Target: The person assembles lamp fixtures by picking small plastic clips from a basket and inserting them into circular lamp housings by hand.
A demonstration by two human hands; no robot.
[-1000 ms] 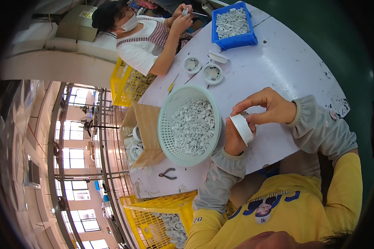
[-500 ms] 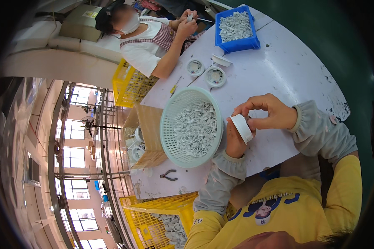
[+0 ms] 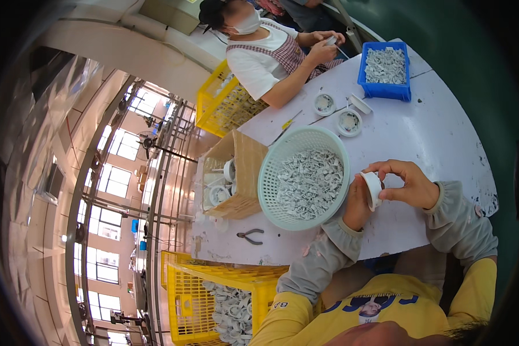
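I hold a small white round plastic part (image 3: 373,188) between both hands above the white table (image 3: 438,138). My left hand (image 3: 356,206) grips its lower left side, and my right hand (image 3: 406,183) pinches its upper right edge with fingers curled over it. Just left of my hands stands a pale green mesh basket (image 3: 271,173) filled with several small grey-white parts.
A cardboard box (image 3: 249,167) with white round parts sits left of the basket. Pliers (image 3: 250,235) lie near the table's edge. Across the table a person (image 3: 271,49) works beside a blue bin (image 3: 385,87) and two round dishes (image 3: 349,122). Yellow crates (image 3: 213,291) stand below.
The view has shifted slightly; both hands keep holding the white part, turned a little, beside the basket. The person opposite has moved their hands.
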